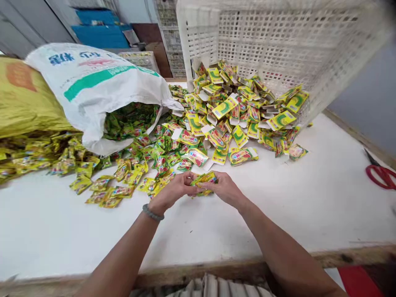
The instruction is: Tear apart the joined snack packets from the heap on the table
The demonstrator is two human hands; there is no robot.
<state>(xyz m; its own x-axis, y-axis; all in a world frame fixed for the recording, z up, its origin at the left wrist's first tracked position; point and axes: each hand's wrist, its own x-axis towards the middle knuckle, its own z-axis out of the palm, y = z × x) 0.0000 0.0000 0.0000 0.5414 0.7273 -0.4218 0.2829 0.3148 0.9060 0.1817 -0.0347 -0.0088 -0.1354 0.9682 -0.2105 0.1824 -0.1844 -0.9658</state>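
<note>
My left hand (182, 185) and my right hand (225, 187) meet over the near part of the table. Between them they grip a few small yellow-and-green candy packets (206, 179), fingers closed round the edges. How many there are, I cannot tell. Just beyond my fingers lie small printed cardboard boxes (243, 156), several with flaps open. Left of my left hand, loose yellow candy packets (123, 192) are scattered on the table. Green candy packets (161, 163) spread out behind them.
A tilted white plastic crate (262, 37) stands behind the box heap. At left, a white woven sack (102, 82) spills green packets, beside a yellow sack (27, 99). Red-handled scissors (382, 175) lie at the right of the white table (278, 198).
</note>
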